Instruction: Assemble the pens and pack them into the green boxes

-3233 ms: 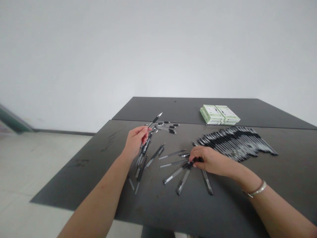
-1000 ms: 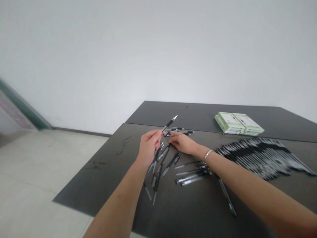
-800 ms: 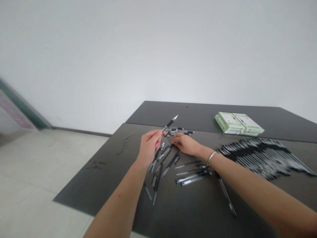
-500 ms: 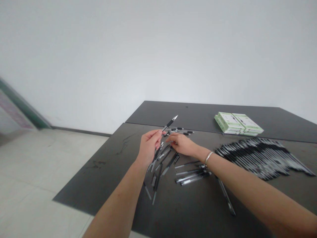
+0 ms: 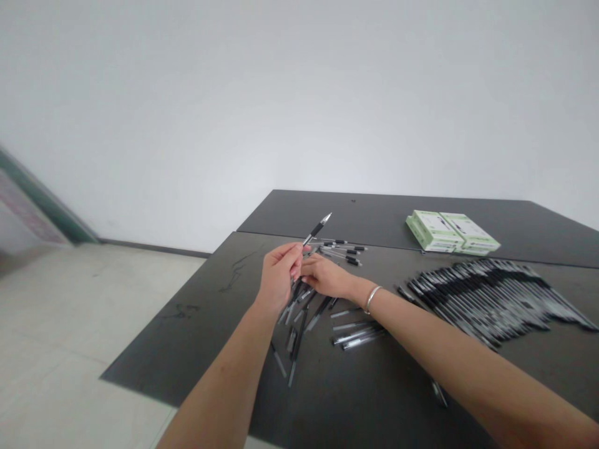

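Gripping a slim gel pen [image 5: 316, 229] in a narrow, curled hold, the left hand [image 5: 279, 279] holds it above the surface [image 5: 196, 349], its metal tip angled up and away toward the far edge. The lower barrel is hidden behind the fingers. The right hand [image 5: 326, 278] lies stretched out just beside the left, its fingers long and nearly flat; whether they pinch anything cannot be told. A silver bangle [image 5: 373, 299] circles the right wrist.

Loose pens [image 5: 299, 318] lie crossed and tangled just below the hands, with a smaller group [image 5: 341, 251] beyond them near the seam in the surface and a few more [image 5: 358, 337] to the right. A dense, overlapping bank of pens [image 5: 486, 299] covers the right side, and green-and-white boxes [image 5: 449, 232] sit toward the far edge.

Each pen should be light and stiff, though its thin plastic barrel may prove slippery and apt to roll. The black grip section looks like the surest place to hold, leaving the fine tip free of pressure.
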Available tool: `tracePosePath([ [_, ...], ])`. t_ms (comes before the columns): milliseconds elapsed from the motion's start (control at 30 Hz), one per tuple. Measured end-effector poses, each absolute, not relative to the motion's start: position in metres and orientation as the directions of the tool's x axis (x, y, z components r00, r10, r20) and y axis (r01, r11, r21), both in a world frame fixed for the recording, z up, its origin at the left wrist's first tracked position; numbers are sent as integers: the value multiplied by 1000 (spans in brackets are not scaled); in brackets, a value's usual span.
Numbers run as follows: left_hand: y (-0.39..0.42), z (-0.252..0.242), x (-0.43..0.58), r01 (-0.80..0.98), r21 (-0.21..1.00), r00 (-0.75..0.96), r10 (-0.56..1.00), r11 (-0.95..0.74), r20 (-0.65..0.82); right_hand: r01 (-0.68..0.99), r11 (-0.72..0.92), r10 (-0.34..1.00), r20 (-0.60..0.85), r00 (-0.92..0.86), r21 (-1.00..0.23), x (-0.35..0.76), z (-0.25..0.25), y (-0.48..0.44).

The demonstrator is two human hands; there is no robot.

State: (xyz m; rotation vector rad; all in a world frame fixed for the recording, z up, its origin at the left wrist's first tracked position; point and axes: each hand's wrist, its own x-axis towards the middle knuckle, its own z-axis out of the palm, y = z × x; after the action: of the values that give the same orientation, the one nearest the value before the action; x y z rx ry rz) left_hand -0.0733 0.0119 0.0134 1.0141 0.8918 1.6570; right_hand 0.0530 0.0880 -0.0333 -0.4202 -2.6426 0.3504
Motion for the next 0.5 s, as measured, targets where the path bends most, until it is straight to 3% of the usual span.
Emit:
tracePosePath([
  [500,11,15,-75,-390,873,-237,948,-292,212,325,884,434,328,-839,-337,96,-33,83],
])
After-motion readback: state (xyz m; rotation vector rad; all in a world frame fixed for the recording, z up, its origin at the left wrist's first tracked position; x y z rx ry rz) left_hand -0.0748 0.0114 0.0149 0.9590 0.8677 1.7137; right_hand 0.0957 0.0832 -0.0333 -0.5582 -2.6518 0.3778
